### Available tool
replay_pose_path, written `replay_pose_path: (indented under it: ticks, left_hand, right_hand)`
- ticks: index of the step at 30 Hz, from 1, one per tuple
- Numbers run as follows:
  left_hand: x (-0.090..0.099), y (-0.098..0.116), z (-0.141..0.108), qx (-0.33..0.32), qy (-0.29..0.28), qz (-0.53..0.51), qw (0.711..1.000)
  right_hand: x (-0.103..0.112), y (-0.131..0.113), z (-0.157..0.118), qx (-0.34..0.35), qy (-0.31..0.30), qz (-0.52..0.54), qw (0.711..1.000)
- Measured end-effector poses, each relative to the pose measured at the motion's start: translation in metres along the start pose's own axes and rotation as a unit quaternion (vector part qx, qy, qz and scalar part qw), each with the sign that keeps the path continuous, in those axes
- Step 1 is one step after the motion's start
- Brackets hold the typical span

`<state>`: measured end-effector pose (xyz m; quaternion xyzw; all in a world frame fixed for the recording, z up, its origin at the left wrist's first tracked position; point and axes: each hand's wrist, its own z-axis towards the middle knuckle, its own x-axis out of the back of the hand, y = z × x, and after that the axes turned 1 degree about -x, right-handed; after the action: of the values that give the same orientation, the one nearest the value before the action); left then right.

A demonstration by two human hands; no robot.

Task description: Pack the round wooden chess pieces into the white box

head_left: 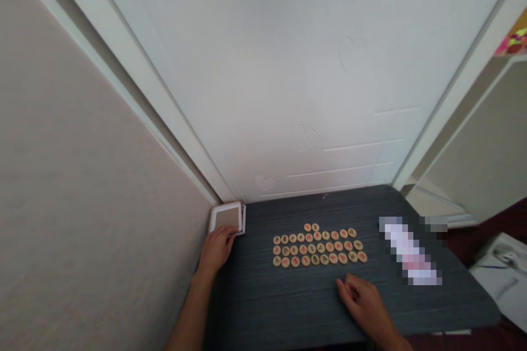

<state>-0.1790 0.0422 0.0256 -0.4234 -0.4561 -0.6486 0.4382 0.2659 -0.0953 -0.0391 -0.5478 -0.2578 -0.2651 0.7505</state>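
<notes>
My left hand [217, 248] is at the near edge of a shallow white-rimmed box [213, 219] with a brownish panel, in the table's far left corner. Its fingers are closed over the box's near right corner, and the fingertips are partly hidden. To the right of it lie round wooden xiangqi pieces [312, 249] with red and black characters, in three long rows with a pair above them. My right hand [364, 304] rests near the table's front, below the rows, its fingers curled in and nothing visible in them.
The dark wood-grain table [255, 307] stands against a white panel door [247, 93] with embossed hearts. A wall [82, 175] closes off the left side. A blurred-out item [409, 252] lies on the table's right. Beyond its right edge is a white object [504, 274], lower down.
</notes>
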Motion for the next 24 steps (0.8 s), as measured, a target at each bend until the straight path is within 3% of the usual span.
replay_pose_path:
  ticks: [14, 24]
  left_hand:
    - [0.009, -0.006, -0.005, -0.028, 0.013, -0.029, 0.999]
    - [0.015, 0.006, -0.012, -0.059, 0.024, -0.051, 0.997]
  right_hand:
    - [-0.002, 0.000, 0.000, 0.019, -0.008, -0.014, 1.000]
    - [-0.004, 0.000, 0.000, 0.002, -0.010, -0.009, 1.000]
